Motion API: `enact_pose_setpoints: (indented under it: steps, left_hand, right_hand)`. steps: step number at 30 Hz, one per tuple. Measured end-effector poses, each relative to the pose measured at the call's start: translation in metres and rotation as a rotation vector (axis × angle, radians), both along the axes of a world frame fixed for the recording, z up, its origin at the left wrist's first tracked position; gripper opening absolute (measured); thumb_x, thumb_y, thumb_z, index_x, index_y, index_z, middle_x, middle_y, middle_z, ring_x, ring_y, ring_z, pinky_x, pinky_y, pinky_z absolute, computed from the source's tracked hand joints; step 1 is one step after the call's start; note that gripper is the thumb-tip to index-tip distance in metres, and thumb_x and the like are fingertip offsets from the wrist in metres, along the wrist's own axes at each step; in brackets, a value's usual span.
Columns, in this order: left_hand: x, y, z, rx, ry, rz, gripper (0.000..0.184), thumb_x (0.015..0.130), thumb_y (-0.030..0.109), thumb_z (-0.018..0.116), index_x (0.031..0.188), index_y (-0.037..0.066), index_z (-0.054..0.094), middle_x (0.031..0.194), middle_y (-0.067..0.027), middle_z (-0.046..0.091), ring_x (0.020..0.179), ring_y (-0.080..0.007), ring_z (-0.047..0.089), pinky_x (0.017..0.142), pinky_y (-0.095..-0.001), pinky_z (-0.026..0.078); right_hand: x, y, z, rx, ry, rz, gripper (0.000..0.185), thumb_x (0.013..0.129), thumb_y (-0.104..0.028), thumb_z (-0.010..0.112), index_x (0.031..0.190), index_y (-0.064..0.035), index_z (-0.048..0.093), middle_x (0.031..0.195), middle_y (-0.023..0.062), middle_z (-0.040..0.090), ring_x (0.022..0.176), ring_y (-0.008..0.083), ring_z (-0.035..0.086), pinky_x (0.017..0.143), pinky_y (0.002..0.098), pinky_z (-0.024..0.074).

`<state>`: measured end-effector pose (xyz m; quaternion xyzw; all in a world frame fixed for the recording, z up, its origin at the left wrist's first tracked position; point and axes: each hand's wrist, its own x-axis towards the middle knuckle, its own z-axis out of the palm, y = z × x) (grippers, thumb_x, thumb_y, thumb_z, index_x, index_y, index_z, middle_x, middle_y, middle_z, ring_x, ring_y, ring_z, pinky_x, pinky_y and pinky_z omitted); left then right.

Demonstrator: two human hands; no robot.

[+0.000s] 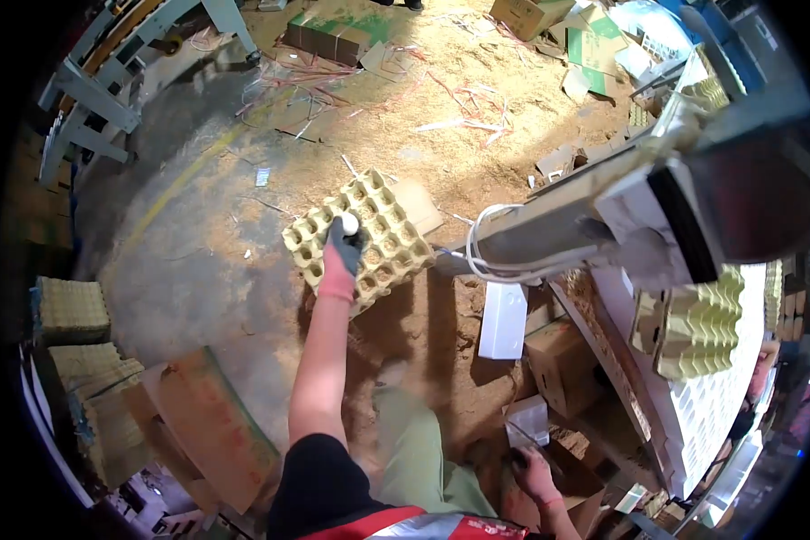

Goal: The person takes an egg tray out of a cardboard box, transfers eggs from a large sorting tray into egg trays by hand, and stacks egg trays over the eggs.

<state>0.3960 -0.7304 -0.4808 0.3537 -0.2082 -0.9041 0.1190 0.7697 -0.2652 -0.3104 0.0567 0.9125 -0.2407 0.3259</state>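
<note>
My left hand point(344, 249), in a dark-and-pink glove, reaches forward with its fingers closed around a white egg point(349, 222). Under it is a yellowish pulp egg tray point(391, 241), whose visible cups hold no eggs. The tray sits at an angle above the littered floor; what supports it is mostly hidden. Low on the right, my right hand point(535, 475) is beside an open cardboard box point(589, 490). Its dark fingertips blend into the shadow, so its grip is unclear. A small white carton piece point(528, 421) lies just beyond that hand.
A metal beam point(549, 225) with looped white cable crosses at right. Beyond it are a perforated white surface point(711, 423) and stacked egg trays point(702, 324). More trays point(72, 310) and a large cardboard box point(209, 423) stand at left. Straps and sawdust point(459, 90) litter the floor.
</note>
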Motion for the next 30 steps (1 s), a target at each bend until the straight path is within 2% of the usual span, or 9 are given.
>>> enact_pose_setpoints:
  steps: [2,4,10,13,18,23,25,28,30]
  left_hand:
    - [0.039,0.022,0.062,0.647,0.317,-0.301,0.033,0.1,0.03,0.051,0.118,0.003,0.055,0.097,-0.0023,0.056,0.073,-0.011,0.048,0.066,-0.0244,0.045]
    - [0.077,0.071,0.137,0.829,0.566,-0.432,0.033,0.099,0.031,0.052,0.117,0.005,0.057,0.099,-0.0024,0.058,0.076,-0.0099,0.046,0.069,-0.0264,0.042]
    - [0.176,0.205,0.296,0.627,0.346,-0.632,0.05,0.096,0.04,0.057,0.126,0.0,0.052,0.112,-0.0074,0.06,0.074,-0.0103,0.045,0.063,-0.0232,0.041]
    - [0.225,0.289,0.336,0.814,0.412,-0.926,0.046,0.098,0.036,0.056,0.13,0.004,0.051,0.113,-0.0088,0.059,0.079,-0.0132,0.047,0.069,-0.0272,0.044]
    - [0.329,0.455,0.374,-0.225,0.573,-1.456,0.038,0.102,0.032,0.049,0.133,0.01,0.05,0.118,-0.0067,0.059,0.096,-0.016,0.058,0.083,-0.0284,0.049]
    - [0.409,0.586,0.42,-0.053,0.318,-1.783,0.023,0.1,0.022,0.054,0.116,0.006,0.059,0.1,-0.0018,0.059,0.093,-0.0097,0.056,0.077,-0.0242,0.048]
    - [0.431,0.628,0.433,-0.381,0.441,-1.908,0.024,0.095,0.022,0.063,0.112,0.005,0.061,0.1,-0.0005,0.062,0.09,-0.0076,0.057,0.074,-0.0237,0.048]
    - [0.439,0.673,0.429,-0.767,0.441,-1.84,0.03,0.089,0.02,0.071,0.111,0.003,0.061,0.1,-0.003,0.063,0.089,-0.0102,0.059,0.074,-0.0255,0.049]
    - [0.391,0.693,0.361,-1.026,0.726,-1.441,0.029,0.085,0.008,0.067,0.113,0.002,0.06,0.102,-0.0103,0.067,0.093,-0.02,0.063,0.082,-0.0331,0.051]
  right_hand:
    - [-0.017,-0.019,0.022,-0.069,0.079,-0.026,0.028,0.082,-0.014,0.065,0.108,-0.0029,0.064,0.104,0.021,0.064,0.102,0.0393,0.061,0.089,0.0428,0.0498]
    - [-0.021,-0.023,0.038,-0.062,0.061,0.028,0.039,0.086,-0.024,0.065,0.12,-0.0055,0.06,0.117,0.0173,0.059,0.11,0.0374,0.057,0.095,0.0428,0.0472]
    - [-0.041,-0.023,0.167,-0.312,0.35,-0.076,0.028,0.088,-0.015,0.063,0.114,-0.0064,0.064,0.109,0.0148,0.062,0.103,0.0349,0.059,0.089,0.042,0.0493]
    - [-0.024,0.027,0.228,-0.436,0.505,-0.209,0.035,0.085,-0.013,0.066,0.12,-0.0059,0.061,0.114,0.0155,0.061,0.106,0.0347,0.059,0.09,0.0414,0.0493]
    - [0.052,0.15,0.28,-0.194,0.995,-0.265,0.054,0.081,-0.015,0.072,0.129,-0.0052,0.051,0.13,0.0194,0.049,0.116,0.0353,0.054,0.096,0.0427,0.0454]
    - [0.155,0.259,0.289,-0.252,0.827,-0.413,0.056,0.078,-0.022,0.075,0.126,-0.0055,0.052,0.126,0.0175,0.054,0.116,0.0375,0.054,0.099,0.0429,0.0454]
    - [0.187,0.292,0.287,-0.316,0.843,-0.542,0.055,0.077,-0.021,0.075,0.125,-0.007,0.052,0.124,0.0156,0.054,0.112,0.0371,0.057,0.097,0.0413,0.0471]
    - [0.207,0.323,0.289,-0.306,0.821,-0.651,0.055,0.077,-0.019,0.075,0.125,-0.0067,0.052,0.121,0.0161,0.055,0.112,0.0377,0.056,0.096,0.0419,0.0473]
    - [0.205,0.336,0.284,-0.241,0.917,-0.706,0.05,0.078,-0.017,0.072,0.124,-0.0063,0.054,0.118,0.0173,0.056,0.109,0.0375,0.057,0.095,0.0411,0.0478]
